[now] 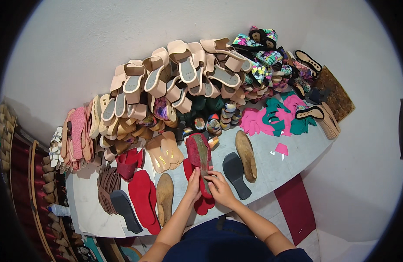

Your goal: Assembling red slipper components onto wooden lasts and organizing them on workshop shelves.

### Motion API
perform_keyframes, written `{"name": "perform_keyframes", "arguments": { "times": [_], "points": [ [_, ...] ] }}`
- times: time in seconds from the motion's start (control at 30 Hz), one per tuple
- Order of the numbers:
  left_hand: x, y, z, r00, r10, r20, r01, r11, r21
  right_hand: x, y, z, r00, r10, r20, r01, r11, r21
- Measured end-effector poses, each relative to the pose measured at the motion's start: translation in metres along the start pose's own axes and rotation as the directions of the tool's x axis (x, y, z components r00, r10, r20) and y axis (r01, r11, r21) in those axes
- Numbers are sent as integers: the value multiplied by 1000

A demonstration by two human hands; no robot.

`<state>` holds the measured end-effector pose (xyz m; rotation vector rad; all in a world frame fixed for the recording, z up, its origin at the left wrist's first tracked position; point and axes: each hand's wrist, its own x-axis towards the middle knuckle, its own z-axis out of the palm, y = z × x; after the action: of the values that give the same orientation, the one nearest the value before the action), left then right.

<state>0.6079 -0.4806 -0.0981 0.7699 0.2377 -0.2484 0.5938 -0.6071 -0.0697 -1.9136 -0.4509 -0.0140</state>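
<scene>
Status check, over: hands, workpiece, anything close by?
Left hand gripping red shoe piece, right hand touching it. Piece's brownish strip faces up. Red soles close underneath; black sole to the right, untouched.

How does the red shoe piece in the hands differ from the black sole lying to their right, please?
The red shoe piece has a greenish-brown strip along it; the black sole looks plain dark. The left hand and right hand are on the red shoe piece; the black sole lies untouched on the table. Both have their broader end toward the picture's top.
</scene>
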Motion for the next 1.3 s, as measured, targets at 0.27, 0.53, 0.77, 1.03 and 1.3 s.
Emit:
{"name": "perform_keyframes", "arguments": {
  "times": [0.27,0.53,0.77,1.03,1.3],
  "points": [
    [-4,-7,7,999,-31,-16,33,983,178,6,48,-31,956,-81,-280,-15,945,-327],
    [-12,-23,21,986,-162,42,151,969,195,41,53,-44,856,430,286,-459,379,804],
    [-14,-24,35,997,-74,-15,75,941,331,41,51,-33,828,523,201,-492,508,707],
    [-17,-35,30,1000,-28,-11,30,938,345,42,68,-28,852,470,229,-499,599,626],
    [-9,-33,24,996,-43,83,23,974,225,36,102,-49,850,522,-69,-358,669,651]
  ]
}}
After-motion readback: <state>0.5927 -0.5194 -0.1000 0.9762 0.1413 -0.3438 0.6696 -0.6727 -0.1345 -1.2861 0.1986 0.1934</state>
